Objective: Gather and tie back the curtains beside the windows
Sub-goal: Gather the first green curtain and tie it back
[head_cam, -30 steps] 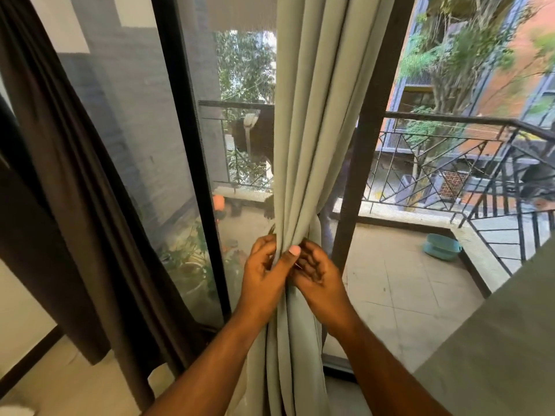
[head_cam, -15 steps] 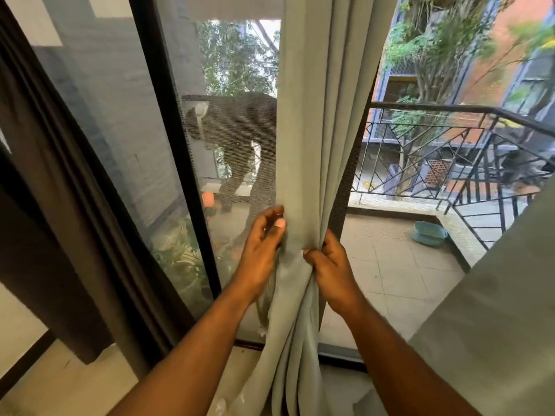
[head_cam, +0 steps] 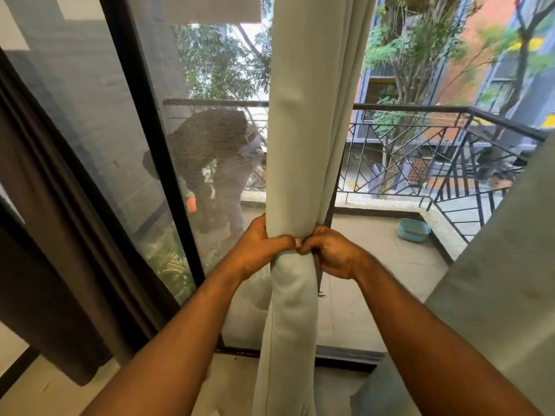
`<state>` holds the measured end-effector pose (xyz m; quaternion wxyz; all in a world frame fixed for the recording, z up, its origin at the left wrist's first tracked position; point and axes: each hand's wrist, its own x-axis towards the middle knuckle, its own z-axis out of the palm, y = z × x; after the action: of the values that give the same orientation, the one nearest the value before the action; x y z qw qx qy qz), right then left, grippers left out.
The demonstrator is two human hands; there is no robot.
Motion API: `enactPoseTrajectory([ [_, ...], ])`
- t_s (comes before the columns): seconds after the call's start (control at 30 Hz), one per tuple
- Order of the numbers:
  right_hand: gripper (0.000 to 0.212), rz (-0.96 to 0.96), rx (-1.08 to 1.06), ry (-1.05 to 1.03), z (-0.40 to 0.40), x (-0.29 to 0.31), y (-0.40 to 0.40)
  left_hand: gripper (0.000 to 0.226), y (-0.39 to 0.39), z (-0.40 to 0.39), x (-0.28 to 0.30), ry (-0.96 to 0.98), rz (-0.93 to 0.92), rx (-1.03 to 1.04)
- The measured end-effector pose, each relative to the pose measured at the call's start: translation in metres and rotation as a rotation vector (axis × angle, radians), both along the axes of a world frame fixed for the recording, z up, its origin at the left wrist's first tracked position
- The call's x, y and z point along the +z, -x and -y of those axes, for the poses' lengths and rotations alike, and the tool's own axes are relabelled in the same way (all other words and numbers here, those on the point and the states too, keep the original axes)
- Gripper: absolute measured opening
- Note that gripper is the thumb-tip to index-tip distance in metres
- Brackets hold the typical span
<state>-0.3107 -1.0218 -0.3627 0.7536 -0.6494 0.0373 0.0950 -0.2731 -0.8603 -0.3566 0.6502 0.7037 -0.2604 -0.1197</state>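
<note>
The pale curtain (head_cam: 303, 145) hangs centre, already bunched into one column. The left hand (head_cam: 258, 247) and right hand (head_cam: 330, 250) both grip around it, thumbs meeting in front. No tie is visible; tying remains, as does the dark curtain (head_cam: 60, 235) at left.

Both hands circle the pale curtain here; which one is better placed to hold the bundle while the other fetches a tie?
Probably the left hand: its fingers wrap further round the gathered pale curtain, while the right hand mostly pinches at the front.
</note>
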Motion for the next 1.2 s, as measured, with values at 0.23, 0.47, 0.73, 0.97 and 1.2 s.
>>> enactPoseTrajectory([
  [0.23,0.028,0.179,-0.091,0.251,0.019,-0.014,0.004,0.043,-0.008,0.007,0.000,-0.009,0.041,0.120],
  [0.47,0.028,0.444,-0.523,0.397,0.010,-0.024,0.010,0.035,-0.016,0.013,0.005,-0.014,-0.021,0.035],
  [0.73,0.053,0.337,-0.217,-0.184,0.026,-0.026,-0.008,0.049,-0.030,-0.002,0.006,-0.076,-0.089,-0.198],
  [0.97,0.079,0.164,0.102,-0.316,0.032,-0.028,-0.012,0.058,-0.038,-0.019,-0.009,-0.165,0.072,0.051],
  [1.2,0.084,0.099,0.206,-0.253,0.026,-0.023,-0.009,0.075,-0.028,-0.027,0.000,-0.614,0.387,0.375],
])
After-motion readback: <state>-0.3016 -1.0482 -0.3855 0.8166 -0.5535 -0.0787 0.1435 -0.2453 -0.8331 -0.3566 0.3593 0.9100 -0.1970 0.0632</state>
